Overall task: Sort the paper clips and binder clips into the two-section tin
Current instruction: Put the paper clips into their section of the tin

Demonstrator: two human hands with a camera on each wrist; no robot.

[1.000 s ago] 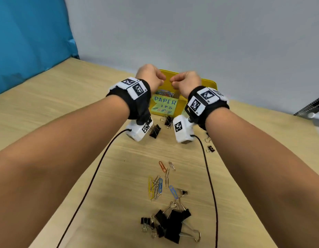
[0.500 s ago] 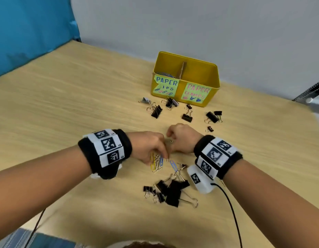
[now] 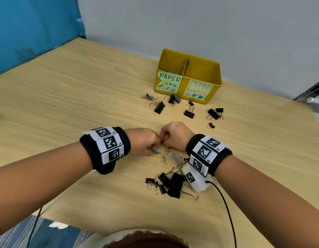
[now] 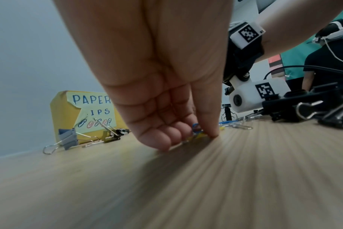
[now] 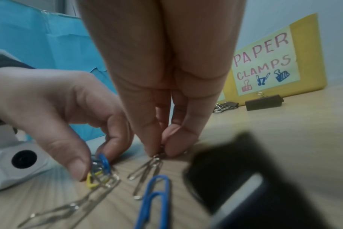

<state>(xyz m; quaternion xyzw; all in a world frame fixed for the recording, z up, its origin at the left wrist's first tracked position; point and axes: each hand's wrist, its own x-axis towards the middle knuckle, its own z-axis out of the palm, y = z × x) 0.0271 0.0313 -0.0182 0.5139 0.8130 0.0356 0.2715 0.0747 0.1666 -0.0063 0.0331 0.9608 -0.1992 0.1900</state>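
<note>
Since the earlier frame, little is being changed: silver paper clips [image 5: 147,167] are being pinched by the right hand [image 3: 174,136], blue and yellow paper clips [image 5: 100,167] by the left hand [image 3: 146,140], on the surface [image 3: 83,104]; the tin [image 3: 205,72] is being left at 1 o'clock.

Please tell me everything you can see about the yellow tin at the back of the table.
The yellow tin is a rectangular, open-topped box that looks like painted metal. It stands upright on the wooden table near the wall. A brown divider splits it into two sections. Its front carries two handwritten paper labels: a partly torn one, "PAPER ...IPS", and "PAPER CLAMPS". A few paper clips show inside the left section. Black binder clips lie just before it. Neither hand touches it.
</note>
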